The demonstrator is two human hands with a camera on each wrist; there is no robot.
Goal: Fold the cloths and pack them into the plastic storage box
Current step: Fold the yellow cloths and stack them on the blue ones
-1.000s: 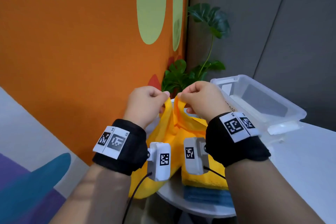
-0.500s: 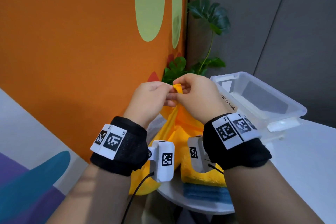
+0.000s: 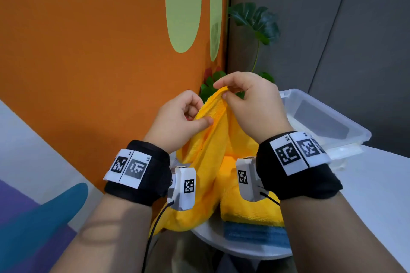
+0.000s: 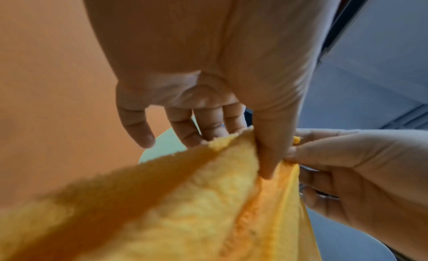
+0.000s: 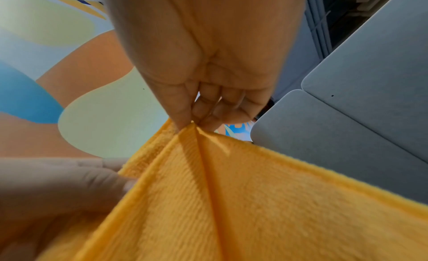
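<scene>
A yellow cloth (image 3: pixel 213 150) is held up in the air over the near edge of a white table (image 3: pixel 375 188), in front of an orange wall (image 3: pixel 99 62). Its top edge is pinched by the right hand (image 3: pixel 250 104) between thumb and forefinger, and a fold just below is pinched by the left hand (image 3: pixel 177 119), thumb pressed against the cloth. The hands are close together, and the left hand's other fingers (image 4: pixel 136 125) are loosely curled. The rest of the cloth hangs down past the table's rim. A second yellow cloth (image 3: pixel 250 213) lies folded on a blue cloth (image 3: pixel 255 232) on the table. A clear box (image 3: pixel 328 122) stands behind them, beside a plant (image 3: pixel 255 20).
</scene>
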